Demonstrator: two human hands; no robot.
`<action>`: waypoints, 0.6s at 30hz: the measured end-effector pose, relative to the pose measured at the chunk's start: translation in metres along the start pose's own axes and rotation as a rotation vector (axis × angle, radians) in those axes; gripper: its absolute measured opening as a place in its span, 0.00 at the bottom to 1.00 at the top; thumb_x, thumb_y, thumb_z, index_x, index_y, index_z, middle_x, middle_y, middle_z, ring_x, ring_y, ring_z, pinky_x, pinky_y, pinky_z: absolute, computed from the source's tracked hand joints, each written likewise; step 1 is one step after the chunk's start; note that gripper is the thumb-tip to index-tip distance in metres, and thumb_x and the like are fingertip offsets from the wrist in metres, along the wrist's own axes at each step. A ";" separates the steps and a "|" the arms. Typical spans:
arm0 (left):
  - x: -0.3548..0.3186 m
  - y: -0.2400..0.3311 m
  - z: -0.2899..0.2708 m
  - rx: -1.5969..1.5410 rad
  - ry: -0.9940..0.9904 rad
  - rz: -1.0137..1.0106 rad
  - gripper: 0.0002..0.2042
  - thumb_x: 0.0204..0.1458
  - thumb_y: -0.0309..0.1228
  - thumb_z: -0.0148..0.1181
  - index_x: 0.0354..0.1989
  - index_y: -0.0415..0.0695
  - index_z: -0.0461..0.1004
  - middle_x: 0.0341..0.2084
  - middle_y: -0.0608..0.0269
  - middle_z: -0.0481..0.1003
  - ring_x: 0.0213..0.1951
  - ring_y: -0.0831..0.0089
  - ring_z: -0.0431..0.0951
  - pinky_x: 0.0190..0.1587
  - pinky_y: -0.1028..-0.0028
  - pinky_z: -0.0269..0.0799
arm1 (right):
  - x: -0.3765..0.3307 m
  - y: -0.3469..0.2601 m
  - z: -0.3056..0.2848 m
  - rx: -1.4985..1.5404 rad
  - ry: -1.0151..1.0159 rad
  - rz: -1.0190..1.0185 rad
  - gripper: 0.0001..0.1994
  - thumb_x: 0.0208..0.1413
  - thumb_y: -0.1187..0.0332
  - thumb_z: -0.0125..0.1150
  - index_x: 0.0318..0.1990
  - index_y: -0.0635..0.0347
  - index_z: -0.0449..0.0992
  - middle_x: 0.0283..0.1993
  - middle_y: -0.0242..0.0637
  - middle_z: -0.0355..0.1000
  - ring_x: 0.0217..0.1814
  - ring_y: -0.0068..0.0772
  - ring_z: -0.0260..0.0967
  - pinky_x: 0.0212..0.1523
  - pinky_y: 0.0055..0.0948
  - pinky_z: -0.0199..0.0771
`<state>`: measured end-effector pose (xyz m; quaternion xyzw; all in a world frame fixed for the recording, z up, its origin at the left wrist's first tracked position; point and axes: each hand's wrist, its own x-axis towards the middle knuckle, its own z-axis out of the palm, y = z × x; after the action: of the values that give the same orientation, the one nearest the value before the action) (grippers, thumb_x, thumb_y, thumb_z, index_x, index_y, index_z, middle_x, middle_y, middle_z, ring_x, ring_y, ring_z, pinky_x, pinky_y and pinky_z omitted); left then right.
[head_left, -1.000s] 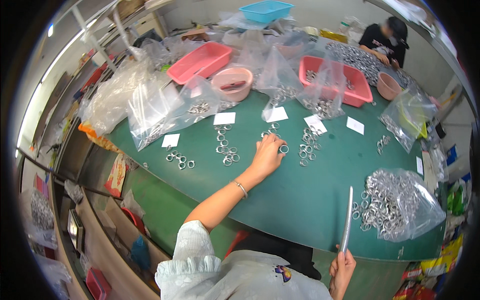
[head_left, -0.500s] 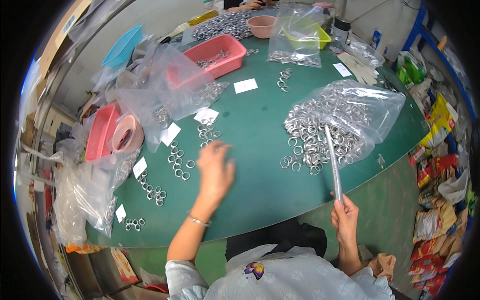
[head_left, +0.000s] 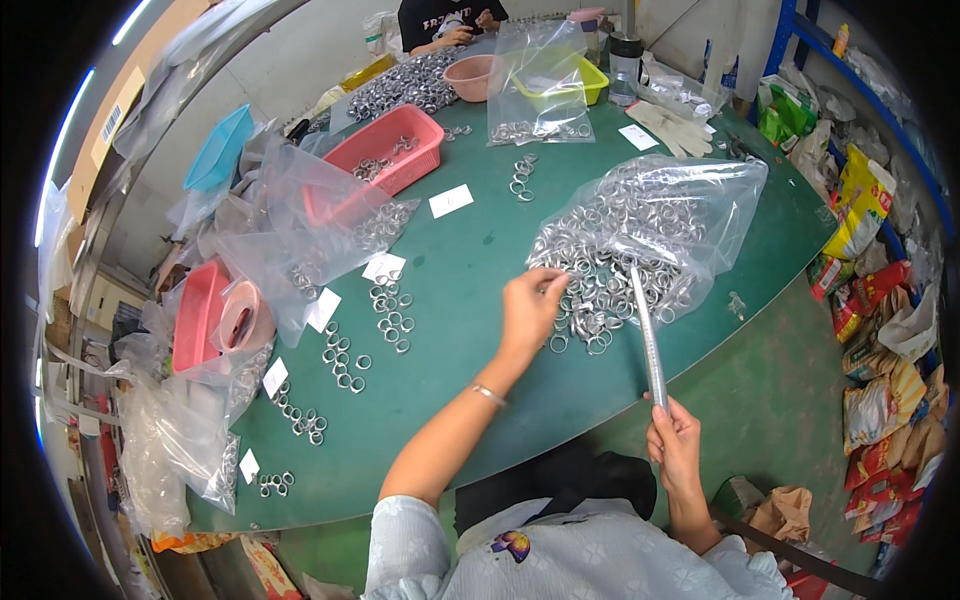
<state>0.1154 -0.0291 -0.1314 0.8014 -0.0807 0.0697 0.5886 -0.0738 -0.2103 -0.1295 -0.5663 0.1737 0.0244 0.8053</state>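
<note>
Lettering point(head_left: 448, 19) marks a black shirt point(head_left: 424, 32) beyond the heaped rings point(head_left: 598, 292).

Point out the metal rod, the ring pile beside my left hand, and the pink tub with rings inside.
Metal rod point(head_left: 649, 340): head view, middle of its shaft.
Ring pile point(head_left: 602, 288): head view, its uncovered rings.
Pink tub point(head_left: 416, 168): head view, its near outer wall.

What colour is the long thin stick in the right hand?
The long thin stick is silvery grey; head view.

Pale wall point(head_left: 275, 85), green floor point(head_left: 765, 375), green-topped table point(head_left: 450, 280), blue shelf frame point(head_left: 781, 35) right, strip light point(head_left: 64, 155) left.
</note>
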 end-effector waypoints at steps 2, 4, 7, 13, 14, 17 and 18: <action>-0.015 0.014 -0.021 -0.733 -0.156 -0.386 0.09 0.54 0.28 0.53 0.34 0.33 0.73 0.29 0.61 0.74 0.29 0.77 0.74 0.33 0.81 0.70 | 0.002 -0.002 -0.001 -0.002 -0.023 0.001 0.14 0.58 0.67 0.50 0.47 0.68 0.68 0.13 0.21 0.51 0.10 0.10 0.42 0.10 0.14 0.40; -0.039 0.023 -0.042 -0.845 -0.208 -0.476 0.11 0.54 0.29 0.53 0.38 0.32 0.71 0.32 0.58 0.75 0.31 0.75 0.74 0.35 0.79 0.71 | -0.001 0.001 0.002 -0.030 -0.089 -0.009 0.13 0.58 0.68 0.51 0.46 0.68 0.68 0.13 0.21 0.52 0.10 0.10 0.43 0.10 0.14 0.40; -0.073 0.042 -0.060 -0.939 -0.187 -0.577 0.11 0.54 0.30 0.52 0.38 0.33 0.71 0.32 0.57 0.74 0.32 0.76 0.75 0.36 0.79 0.72 | -0.007 -0.002 0.011 -0.016 -0.217 0.046 0.12 0.55 0.71 0.54 0.44 0.68 0.68 0.14 0.20 0.53 0.10 0.09 0.44 0.11 0.14 0.40; -0.138 0.053 -0.068 -0.887 -0.177 -0.541 0.08 0.52 0.24 0.55 0.37 0.33 0.73 0.33 0.55 0.75 0.35 0.70 0.75 0.41 0.75 0.72 | -0.002 0.001 0.051 -0.112 -0.313 -0.022 0.09 0.49 0.74 0.61 0.39 0.64 0.72 0.19 0.18 0.59 0.15 0.06 0.50 0.15 0.12 0.44; -0.148 0.051 -0.065 -0.775 -0.137 -0.422 0.07 0.50 0.22 0.55 0.36 0.32 0.73 0.33 0.55 0.75 0.34 0.71 0.75 0.40 0.76 0.72 | -0.001 0.002 0.058 -0.131 -0.332 -0.058 0.09 0.49 0.74 0.61 0.38 0.64 0.72 0.18 0.18 0.59 0.15 0.06 0.50 0.15 0.12 0.44; -0.162 0.057 -0.065 -0.228 -0.045 -0.035 0.06 0.43 0.16 0.58 0.31 0.32 0.75 0.32 0.57 0.73 0.32 0.71 0.75 0.37 0.75 0.74 | -0.006 -0.003 0.075 -0.004 -0.406 0.091 0.05 0.51 0.74 0.58 0.35 0.63 0.72 0.18 0.19 0.59 0.15 0.06 0.50 0.15 0.12 0.44; -0.165 0.057 -0.066 -0.166 -0.025 0.054 0.06 0.41 0.15 0.59 0.30 0.33 0.76 0.32 0.56 0.73 0.32 0.70 0.75 0.36 0.75 0.74 | -0.006 -0.003 0.078 0.019 -0.428 0.121 0.04 0.52 0.74 0.57 0.35 0.63 0.71 0.18 0.19 0.60 0.15 0.06 0.50 0.14 0.12 0.44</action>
<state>-0.0594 0.0249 -0.0928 0.7482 -0.1151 0.0688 0.6497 -0.0595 -0.1388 -0.1017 -0.5290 0.0328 0.1905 0.8263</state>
